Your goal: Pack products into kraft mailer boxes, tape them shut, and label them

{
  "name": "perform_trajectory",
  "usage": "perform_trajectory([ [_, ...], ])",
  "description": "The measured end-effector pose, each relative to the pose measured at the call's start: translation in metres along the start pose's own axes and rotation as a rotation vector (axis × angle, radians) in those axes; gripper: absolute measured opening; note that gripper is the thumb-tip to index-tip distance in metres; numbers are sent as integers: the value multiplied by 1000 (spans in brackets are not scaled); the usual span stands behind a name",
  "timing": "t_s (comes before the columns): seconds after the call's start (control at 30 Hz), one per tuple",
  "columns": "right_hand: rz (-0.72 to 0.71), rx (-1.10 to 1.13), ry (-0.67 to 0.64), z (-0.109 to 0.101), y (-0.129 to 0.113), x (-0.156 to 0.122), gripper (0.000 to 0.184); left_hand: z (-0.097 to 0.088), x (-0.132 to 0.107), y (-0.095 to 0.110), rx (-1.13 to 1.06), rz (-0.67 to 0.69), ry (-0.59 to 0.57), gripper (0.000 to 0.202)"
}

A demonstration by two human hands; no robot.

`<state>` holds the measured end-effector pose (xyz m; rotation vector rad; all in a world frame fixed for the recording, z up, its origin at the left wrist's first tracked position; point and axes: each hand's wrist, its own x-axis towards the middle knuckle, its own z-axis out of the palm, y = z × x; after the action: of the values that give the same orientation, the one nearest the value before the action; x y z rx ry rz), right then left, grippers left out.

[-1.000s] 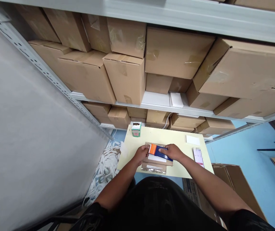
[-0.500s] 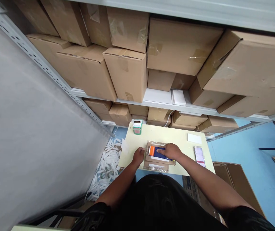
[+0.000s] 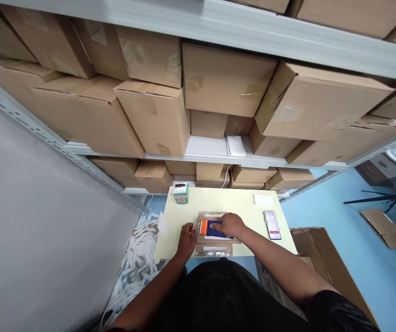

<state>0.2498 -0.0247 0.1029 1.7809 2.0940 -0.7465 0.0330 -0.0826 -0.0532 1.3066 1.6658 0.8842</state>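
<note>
No text, brand or number can be read. On the desk (image 3: 224, 196), the phone (image 3: 272, 225) has a lit screen, partly pixelated, with a red bar whose wording is too small to make out. The green box (image 3: 181, 197) bears print too blurred to read, and the white label (image 3: 213, 249) on the lower cardboard package (image 3: 201, 249) is equally illegible.

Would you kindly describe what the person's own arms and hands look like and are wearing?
The right arm wears a short, plain black sleeve, matching the black top. The left hand and right hand are gloveless. Both wrists look bare; I can make out no watch, bracelet or cable.
</note>
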Motion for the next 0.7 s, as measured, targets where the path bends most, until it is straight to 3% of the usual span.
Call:
perform_trajectory([
  [0.1,1,9,10,0,1,1,82,-6,-10,-1,166,388,-106,59],
  [0.2,5,22,4,-1,0,2,81,-6,-17,0,331,570,-209,82],
  [0.37,34,43,-4,1,0,4,80,0,-16,1,441,585,-191,95],
  [0.7,9,60,-2,2,3,7,79,2,-16,-1,494,608,-179,94],
])
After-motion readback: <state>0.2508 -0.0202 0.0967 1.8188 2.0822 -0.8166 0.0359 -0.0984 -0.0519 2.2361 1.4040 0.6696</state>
